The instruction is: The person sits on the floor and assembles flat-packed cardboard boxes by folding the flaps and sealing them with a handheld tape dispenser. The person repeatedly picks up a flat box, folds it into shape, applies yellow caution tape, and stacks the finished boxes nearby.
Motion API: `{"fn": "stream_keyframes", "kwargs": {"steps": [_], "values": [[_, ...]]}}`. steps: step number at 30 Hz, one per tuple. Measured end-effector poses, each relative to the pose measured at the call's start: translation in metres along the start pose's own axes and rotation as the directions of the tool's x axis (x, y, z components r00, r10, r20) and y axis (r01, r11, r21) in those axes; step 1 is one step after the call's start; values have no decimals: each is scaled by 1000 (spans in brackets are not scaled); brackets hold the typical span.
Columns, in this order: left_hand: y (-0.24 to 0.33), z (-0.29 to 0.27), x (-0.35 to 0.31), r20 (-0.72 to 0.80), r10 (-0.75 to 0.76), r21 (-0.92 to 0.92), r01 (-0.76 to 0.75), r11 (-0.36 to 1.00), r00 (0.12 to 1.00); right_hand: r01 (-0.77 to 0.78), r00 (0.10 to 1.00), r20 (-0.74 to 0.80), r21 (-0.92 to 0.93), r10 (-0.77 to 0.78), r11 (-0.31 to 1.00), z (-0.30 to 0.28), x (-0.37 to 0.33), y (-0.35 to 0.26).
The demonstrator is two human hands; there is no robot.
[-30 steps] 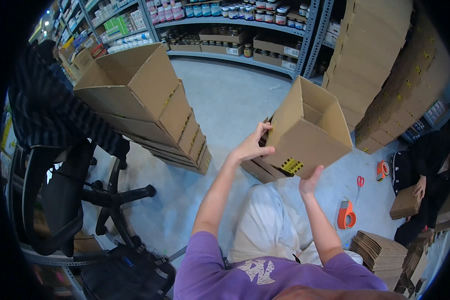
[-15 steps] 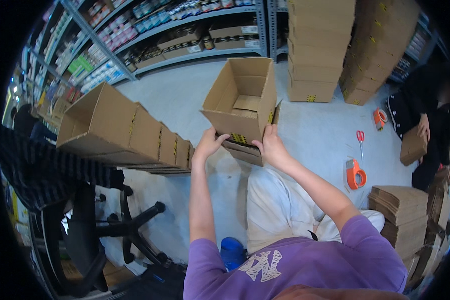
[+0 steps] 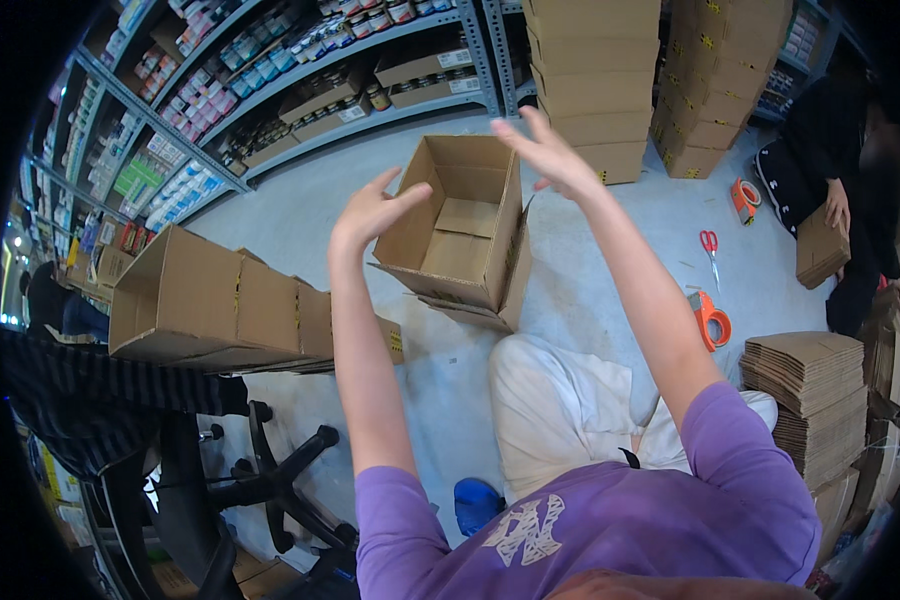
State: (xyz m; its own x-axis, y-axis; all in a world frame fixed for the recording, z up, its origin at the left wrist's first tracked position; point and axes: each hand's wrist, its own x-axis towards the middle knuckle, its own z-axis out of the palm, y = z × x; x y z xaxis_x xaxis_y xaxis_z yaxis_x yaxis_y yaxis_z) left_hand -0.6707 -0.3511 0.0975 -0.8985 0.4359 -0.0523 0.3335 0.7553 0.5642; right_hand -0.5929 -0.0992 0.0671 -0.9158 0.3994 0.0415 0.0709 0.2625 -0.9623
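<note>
In front of me an open-topped cardboard box (image 3: pixel 440 275) stands nested over another carton, whose flaps stick out below its near side and along its right. My left hand (image 3: pixel 375 210) hovers over the box's left side, fingers apart and holding nothing. Above the far right rim is my right hand (image 3: pixel 550 155), also with fingers spread and nothing in it. Both hands look raised off the cardboard.
A row of nested boxes (image 3: pixel 200 300) lies at left beside an office chair (image 3: pixel 270 475). Orange tape dispensers (image 3: pixel 711 322) and red-handled scissors (image 3: pixel 709 245) lie at right, near flattened cartons (image 3: pixel 805 375). Tall box stacks (image 3: pixel 595 90) and shelving (image 3: pixel 370 40) stand behind. A co-worker's hand (image 3: pixel 837 205) holds cardboard.
Both hands have let go of the box's near lower edge and moved up and away from me, opening out. The box sits lower over the carton beneath.
</note>
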Motion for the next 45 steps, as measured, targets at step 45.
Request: {"fn": "stream_keyframes", "kwargs": {"steps": [45], "values": [[40, 45, 20, -586, 468, 212, -433, 876, 662, 274, 838, -366, -362, -406, 891, -151, -124, 75]]}}
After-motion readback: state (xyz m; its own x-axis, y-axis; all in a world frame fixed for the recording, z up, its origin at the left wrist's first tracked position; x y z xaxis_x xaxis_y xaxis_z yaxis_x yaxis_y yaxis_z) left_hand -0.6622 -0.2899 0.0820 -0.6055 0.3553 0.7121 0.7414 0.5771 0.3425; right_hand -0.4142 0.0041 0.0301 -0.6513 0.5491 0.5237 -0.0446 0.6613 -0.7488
